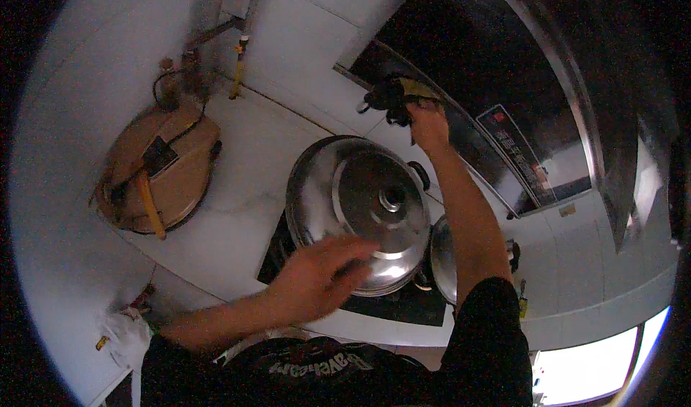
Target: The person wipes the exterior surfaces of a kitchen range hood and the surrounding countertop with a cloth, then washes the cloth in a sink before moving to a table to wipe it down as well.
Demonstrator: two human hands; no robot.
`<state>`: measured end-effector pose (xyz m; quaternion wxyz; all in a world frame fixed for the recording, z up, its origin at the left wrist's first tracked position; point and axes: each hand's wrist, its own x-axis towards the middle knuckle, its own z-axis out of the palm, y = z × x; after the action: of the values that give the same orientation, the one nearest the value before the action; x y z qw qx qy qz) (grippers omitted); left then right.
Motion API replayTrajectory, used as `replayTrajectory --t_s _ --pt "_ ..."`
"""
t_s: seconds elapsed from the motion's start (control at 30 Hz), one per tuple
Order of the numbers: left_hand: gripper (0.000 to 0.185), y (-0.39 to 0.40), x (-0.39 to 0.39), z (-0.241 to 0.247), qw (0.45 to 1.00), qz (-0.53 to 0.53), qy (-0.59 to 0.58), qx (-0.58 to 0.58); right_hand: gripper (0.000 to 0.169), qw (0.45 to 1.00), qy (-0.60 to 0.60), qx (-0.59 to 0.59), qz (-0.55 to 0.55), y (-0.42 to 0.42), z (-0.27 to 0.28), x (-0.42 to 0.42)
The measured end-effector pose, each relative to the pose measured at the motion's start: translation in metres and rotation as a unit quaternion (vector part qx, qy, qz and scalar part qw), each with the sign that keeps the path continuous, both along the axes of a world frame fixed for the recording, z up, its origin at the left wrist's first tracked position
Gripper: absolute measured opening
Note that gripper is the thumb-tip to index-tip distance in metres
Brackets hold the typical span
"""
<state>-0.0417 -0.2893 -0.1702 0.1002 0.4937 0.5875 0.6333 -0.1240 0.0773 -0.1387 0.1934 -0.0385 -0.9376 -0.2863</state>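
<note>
A large steel pot with a domed metal lid (pixel 351 191) sits on a dark cooktop (pixel 399 307) in front of me. Over the lid's near edge is my left hand (pixel 324 277), slightly blurred, with its fingers apart and nothing in it. My right hand (pixel 429 123) reaches up beyond the pot to a dark cluster of objects (pixel 386 99) and a yellowish piece (pixel 418 89) by the lower edge of the range hood. The fingers are partly hidden, and what exactly they touch is unclear.
The dark range hood (pixel 486 61) hangs at the upper right. A smaller steel pan or lid (pixel 444 261) lies right of the big pot, beside my right forearm. On the left stands a round brown board or lid (pixel 183 191) with a yellow-handled tool (pixel 148 204). A white plastic bag (pixel 127 337) is at lower left.
</note>
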Motion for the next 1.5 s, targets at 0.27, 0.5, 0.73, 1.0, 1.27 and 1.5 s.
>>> replayTrajectory --t_s 0.27,0.5,0.73,1.0,1.27,1.5 --pt "0.028 0.094 -0.070 -0.005 0.974 0.078 -0.155 0.143 0.040 0.385 0.238 -0.870 0.198 -0.085 0.037 0.071" --pt "0.039 0.206 -0.082 0.042 0.966 0.107 0.142 0.188 0.043 0.311 0.232 -0.886 0.255 -0.107 0.048 0.087" --pt "0.043 0.257 -0.143 0.054 0.894 0.258 0.357 0.083 0.057 0.515 0.315 -0.741 0.295 -0.033 0.077 0.103" --pt "0.056 0.236 -0.267 0.104 0.720 0.422 0.549 -0.050 0.058 0.895 0.405 -0.182 0.052 0.052 0.162 0.054" --pt "0.066 0.222 -0.275 0.108 0.873 0.214 0.431 -0.079 0.030 0.969 0.237 0.065 0.040 0.026 0.061 -0.081" --pt "0.050 0.215 -0.290 0.111 0.816 0.264 0.505 -0.099 0.023 0.960 0.108 0.108 0.233 -0.002 -0.008 -0.139"
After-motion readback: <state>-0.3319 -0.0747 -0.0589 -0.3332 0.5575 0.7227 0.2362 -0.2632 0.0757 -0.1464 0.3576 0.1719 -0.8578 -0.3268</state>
